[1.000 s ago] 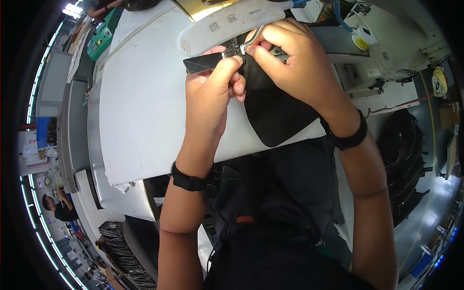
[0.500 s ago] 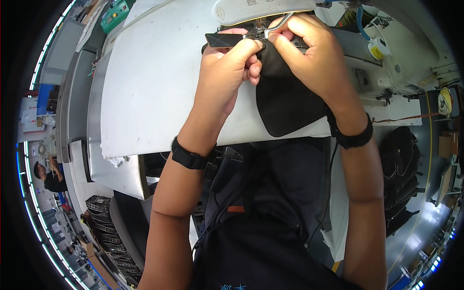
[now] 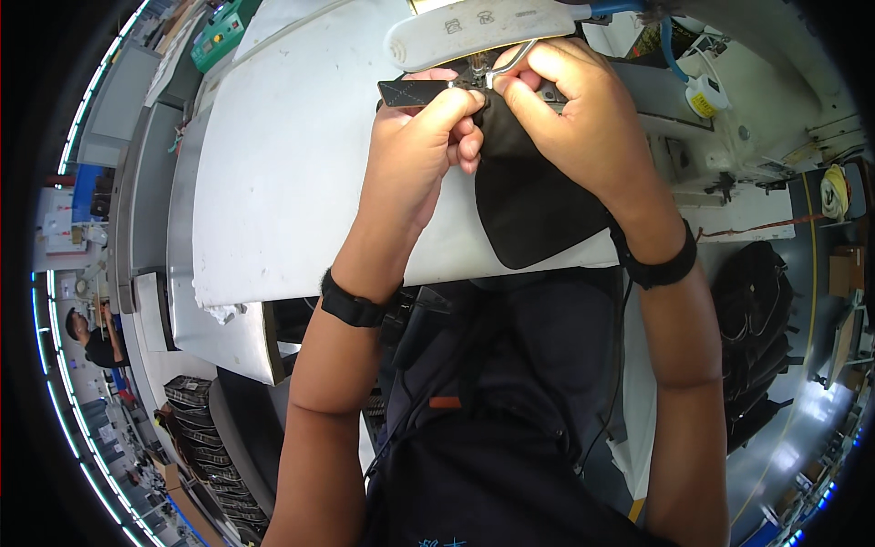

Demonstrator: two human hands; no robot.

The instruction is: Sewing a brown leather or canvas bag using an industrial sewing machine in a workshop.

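My left hand (image 3: pixel 415 150) is closed by the sewing machine's needle (image 3: pixel 478 66). Its thumb and curled fingers pinch the upper edge of a black fabric piece (image 3: pixel 538 205). Beside its fingers a flat black strip (image 3: pixel 412 93) with pale stitch-like lines sticks out to the left. My right hand (image 3: pixel 583 114) is closed just right of the needle, thumb and forefinger together under a bent metal lever (image 3: pixel 517 56). What those fingertips hold is too small to make out. The fabric hangs below both hands, over the front edge of the white table (image 3: pixel 310 182).
The white machine head (image 3: pixel 483 29) spans the top, close above my hands. A small white bottle (image 3: pixel 706 96) with a blue tube stands to the right. Dark bags (image 3: pixel 756 319) are piled at the right, and folded checked pieces (image 3: pixel 196 438) are stacked lower left. Another person (image 3: pixel 96 337) sits far left.
The machine, the table and my hands appear slightly lower in the picture. Both hands keep the same closed pose beside the needle.
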